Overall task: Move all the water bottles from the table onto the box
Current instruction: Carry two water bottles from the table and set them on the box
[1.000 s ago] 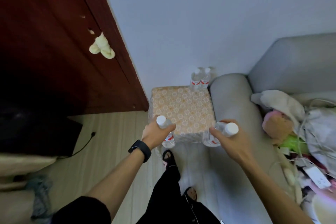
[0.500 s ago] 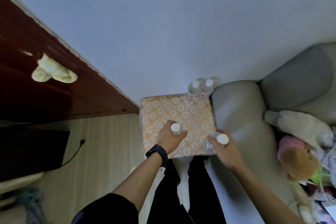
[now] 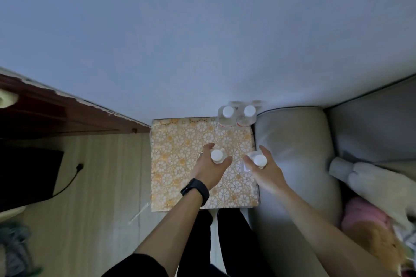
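Since half a second ago both hands have come forward from the box's near edge to over its middle, each bringing its bottle along, and the view has tipped further down. The box [image 3: 175,164], covered in an orange flower print, sits in the gap between the floor and the sofa arm [image 3: 295,153], and its flat top is the landing place. The left hand [image 3: 209,170] curls round the neck of the left bottle [image 3: 217,155] near the centre of the top. The right hand [image 3: 266,172] grips the right bottle [image 3: 260,160] just under its cap, close to the right edge. Both are held roughly cap-up, probably so they can be set down standing. The standing pair [image 3: 227,118] already waits side by side at the far right corner, tucked back, which leaves room in front. Seen from above, the held bottles' bodies hide under caps and fingers, so I cannot tell whether their bases touch the top yet. The table is out of view.
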The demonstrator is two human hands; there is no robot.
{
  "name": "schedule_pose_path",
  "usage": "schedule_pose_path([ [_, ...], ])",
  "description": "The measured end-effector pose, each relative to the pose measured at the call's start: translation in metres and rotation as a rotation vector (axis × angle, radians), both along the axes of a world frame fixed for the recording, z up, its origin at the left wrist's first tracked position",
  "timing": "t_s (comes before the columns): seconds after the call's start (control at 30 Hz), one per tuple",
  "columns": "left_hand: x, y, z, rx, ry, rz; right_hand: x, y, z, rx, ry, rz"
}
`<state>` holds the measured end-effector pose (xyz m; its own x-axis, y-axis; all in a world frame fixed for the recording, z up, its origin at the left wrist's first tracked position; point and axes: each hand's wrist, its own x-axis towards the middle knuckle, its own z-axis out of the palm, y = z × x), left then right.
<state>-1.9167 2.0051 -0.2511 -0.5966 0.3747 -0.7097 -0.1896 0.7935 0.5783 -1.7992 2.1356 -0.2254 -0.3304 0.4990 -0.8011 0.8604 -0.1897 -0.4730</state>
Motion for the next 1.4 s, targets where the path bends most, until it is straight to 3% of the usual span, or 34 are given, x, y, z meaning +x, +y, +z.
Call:
schedule_pose_path([
  [0.3, -0.022, 0.054, -0.031, 0.18, 0.018, 0.115, -0.045, 0.034, -0.039, 0.037, 0.134, 0.032],
  [0.53, -0.027, 0.047, -0.039, 0.104, 0.0, -0.045, -0.044, 0.05, -0.033, -0.025, 0.164, 0.085],
  [0.7, -0.032, 0.062, -0.041, 0.072, -0.015, -0.041, -0.046, 0.055, -0.044, 0.012, 0.092, 0.123],
  [1.17, -0.028, 0.058, -0.05, 0.082, 0.09, -0.018, -0.046, 0.058, -0.054, 0.033, 0.197, 0.102],
  [1.4, -0.042, 0.056, -0.037, 0.049, -0.007, -0.104, -0.045, 0.047, -0.046, 0.002, 0.223, 0.095],
])
